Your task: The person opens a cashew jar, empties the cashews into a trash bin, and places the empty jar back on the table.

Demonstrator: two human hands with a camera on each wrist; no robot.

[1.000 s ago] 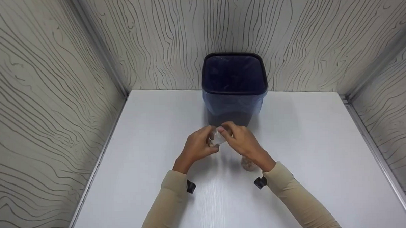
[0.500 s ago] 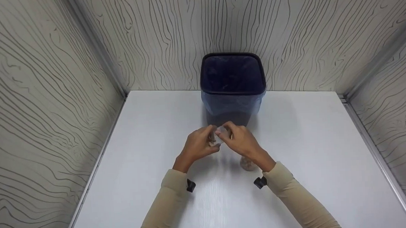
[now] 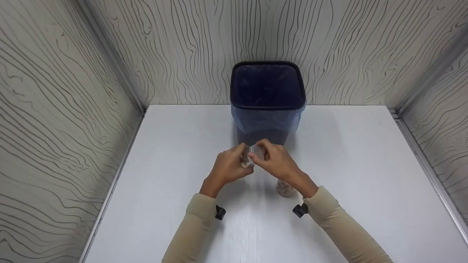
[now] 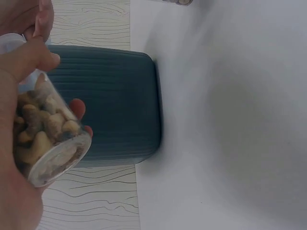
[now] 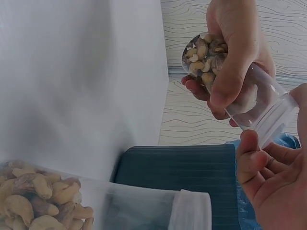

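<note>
A small clear jar of mixed nuts (image 3: 254, 153) is held between both hands just in front of the bin. My left hand (image 3: 229, 168) grips the jar's body (image 5: 211, 60), fingers and thumb wrapped round it; the nuts (image 4: 45, 132) fill its lower end. My right hand (image 3: 276, 163) has its fingers curled on the jar's top end, where a pale lid (image 4: 10, 43) shows. A second clear jar of nuts (image 3: 286, 189) lies on the white table (image 3: 355, 162) under my right wrist, its lidded end (image 5: 189, 211) close to the right wrist camera.
A dark blue bin (image 3: 268, 106) with a blue liner stands at the back of the table against the wall. Wood-grain walls close the table in on the left, back and right. Beige sleeves cover both forearms.
Both hands stay together on the jar in the same spot. The right hand's fingers have shifted slightly around the jar's top end.
</note>
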